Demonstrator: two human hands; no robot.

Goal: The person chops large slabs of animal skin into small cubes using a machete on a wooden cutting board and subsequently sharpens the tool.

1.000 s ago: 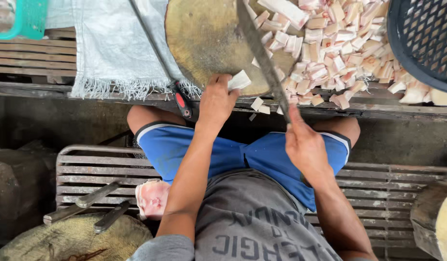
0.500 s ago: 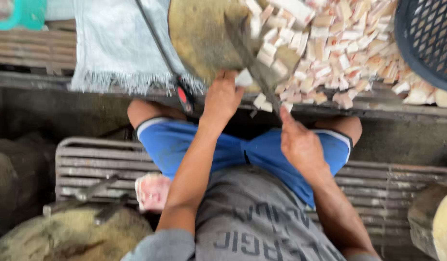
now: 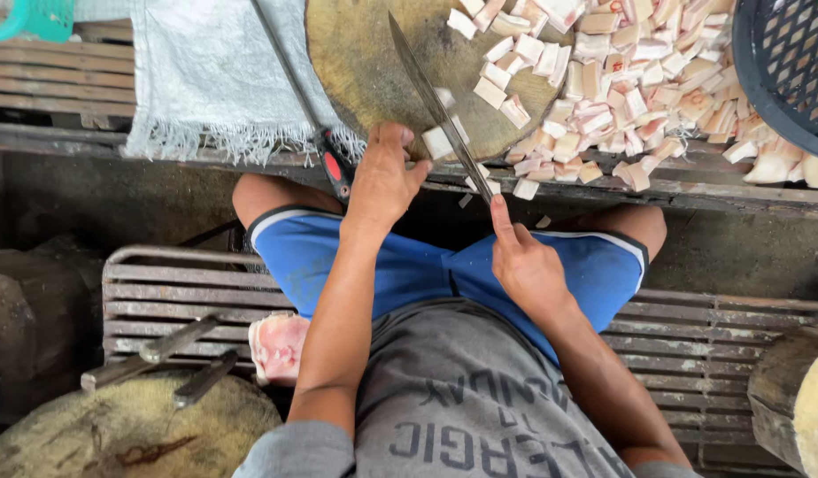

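At the lower left of the frame a round, worn wooden chopping block [image 3: 126,434] carries two dark metal blades [image 3: 174,363], and just right of it a pink slab of raw meat [image 3: 279,347] lies on the slatted wooden bench [image 3: 161,292] beside the person's blue shorts. At the upper left a frayed pale grey cloth [image 3: 214,71] hangs over the edge of the weathered wooden desk [image 3: 46,75], and a red-and-black handled tool [image 3: 334,168] lies at that edge. The left hand [image 3: 384,181], near the upper middle, has its grip pressed together on a pale cube of cut meat [image 3: 437,142] at the near rim of the round brown wooden cutting board [image 3: 374,62]. A long dark steel knife [image 3: 436,102] slants across that board from top centre down to the right hand [image 3: 524,261], whose grip is wrapped around the handle with the forefinger laid along the blade. To the right, a heap of pale pink-white meat cubes [image 3: 621,80] covers the board's edge and the desk. A dark blue plastic basket [image 3: 785,62] sits at the upper right corner.
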